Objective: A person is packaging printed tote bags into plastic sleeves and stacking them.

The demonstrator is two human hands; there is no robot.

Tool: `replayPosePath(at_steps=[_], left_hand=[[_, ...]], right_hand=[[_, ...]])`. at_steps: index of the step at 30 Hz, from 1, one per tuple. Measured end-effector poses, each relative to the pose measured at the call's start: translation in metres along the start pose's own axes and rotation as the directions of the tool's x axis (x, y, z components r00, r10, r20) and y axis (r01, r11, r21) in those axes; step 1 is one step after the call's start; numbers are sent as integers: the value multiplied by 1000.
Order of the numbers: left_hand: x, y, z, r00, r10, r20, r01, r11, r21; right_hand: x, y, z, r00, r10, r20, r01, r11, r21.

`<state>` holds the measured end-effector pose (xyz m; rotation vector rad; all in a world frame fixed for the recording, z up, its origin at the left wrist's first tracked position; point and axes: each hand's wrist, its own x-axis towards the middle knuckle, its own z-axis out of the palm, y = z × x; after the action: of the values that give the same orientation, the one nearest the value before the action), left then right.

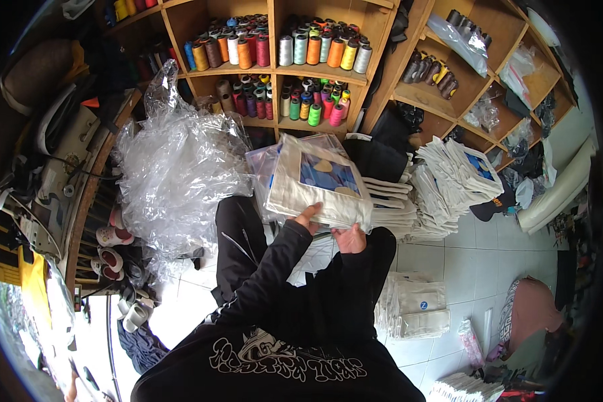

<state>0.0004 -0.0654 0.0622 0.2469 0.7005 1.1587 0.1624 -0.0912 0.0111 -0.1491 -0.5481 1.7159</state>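
A folded cream canvas bag [291, 191] with a blue printed panel is tilted above my lap. My left hand [308, 218] closes on its near edge, thumb on top and the other fingers partly hidden. At the near right corner, my right hand [350, 239] grips the same edge, some fingertips out of sight behind the cloth. Clear plastic sleeves [258, 164] show behind and to the left of the bag. Just to the right sits a pile of folded canvas bags [390, 201], and farther right a taller stack of similar bags [442, 194].
A big heap of clear plastic [181, 167] lies at left, beside a sewing machine table [90, 181]. Wooden shelves [275, 67] with colourful thread cones stand ahead. More canvas bags [415, 311] lie on the tiled floor at right. A person in a pinkish-brown garment [536, 311] is at far right.
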Motion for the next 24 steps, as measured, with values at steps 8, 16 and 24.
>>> replayPosePath(at_steps=[8,16,24], left_hand=[[-71,50,70,866,381,323,-473,415,777],[-85,-33,64,375,164,913,-400,-859,319],[-130,-6,82,735,-254,629,-581,-713,392]], right_hand=[[11,6,18,876,73,-477,-174,970,-171],[2,-11,51,675,-482,-559,151,832,-534],[-14,-30,54,682,-460,-568,201,865,-460]])
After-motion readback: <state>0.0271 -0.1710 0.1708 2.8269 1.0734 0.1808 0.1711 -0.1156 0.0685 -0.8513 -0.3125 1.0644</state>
